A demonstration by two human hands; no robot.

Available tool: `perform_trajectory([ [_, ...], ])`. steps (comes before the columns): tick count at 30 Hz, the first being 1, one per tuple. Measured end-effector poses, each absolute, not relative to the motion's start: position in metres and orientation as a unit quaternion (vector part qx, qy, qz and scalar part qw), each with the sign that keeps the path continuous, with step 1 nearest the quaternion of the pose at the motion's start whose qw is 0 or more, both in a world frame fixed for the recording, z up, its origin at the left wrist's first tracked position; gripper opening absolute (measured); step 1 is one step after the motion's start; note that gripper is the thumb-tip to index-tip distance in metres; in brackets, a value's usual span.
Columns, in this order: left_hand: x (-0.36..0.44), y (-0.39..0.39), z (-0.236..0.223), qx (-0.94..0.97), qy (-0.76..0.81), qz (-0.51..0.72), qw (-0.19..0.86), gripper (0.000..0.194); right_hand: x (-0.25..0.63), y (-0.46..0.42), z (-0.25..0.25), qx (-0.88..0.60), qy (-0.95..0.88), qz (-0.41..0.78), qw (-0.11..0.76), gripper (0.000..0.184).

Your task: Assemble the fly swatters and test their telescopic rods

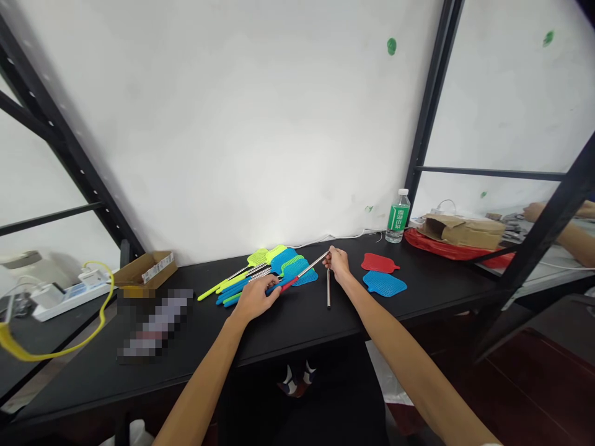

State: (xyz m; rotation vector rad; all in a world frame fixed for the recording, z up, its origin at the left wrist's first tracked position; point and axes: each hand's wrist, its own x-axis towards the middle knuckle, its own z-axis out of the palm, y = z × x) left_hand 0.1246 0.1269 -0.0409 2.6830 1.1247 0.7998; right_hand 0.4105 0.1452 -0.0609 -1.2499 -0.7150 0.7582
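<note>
My left hand [256, 298] is closed around the red handle of a thin metal rod [312, 265]. The rod slants up to my right hand [338, 263], whose fingers pinch its far end. Below the right hand, a second metal rod [328, 291] lies on the black table, its top end partly hidden by the fingers. Beside and behind my left hand is a heap of fly swatters [258, 257] in yellow, blue and green, with metal shafts. To the right of my right hand lie two loose swatter heads, a red one [379, 262] and a blue one [385, 284].
A water bottle [398, 217] stands at the back right. An open cardboard box [158, 267] and a blurred patch [155, 325] are on the left. Past a black frame post [430, 93], a cardboard box [469, 230] rests on red plastic. Another person's arm [579, 243] shows far right.
</note>
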Motion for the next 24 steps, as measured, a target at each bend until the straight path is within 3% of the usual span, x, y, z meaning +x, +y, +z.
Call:
perform_trajectory([
  [4,0.123,0.13,-0.043,0.883,0.383,0.267,0.054,0.027,0.409,0.146,-0.062,-0.51,-0.291,0.372,0.719,0.02],
  [24,0.128,0.121,-0.038,0.896,0.361,0.257,0.044,0.037,0.407,0.144,-0.061,-0.591,-0.313,0.308,0.676,0.018],
])
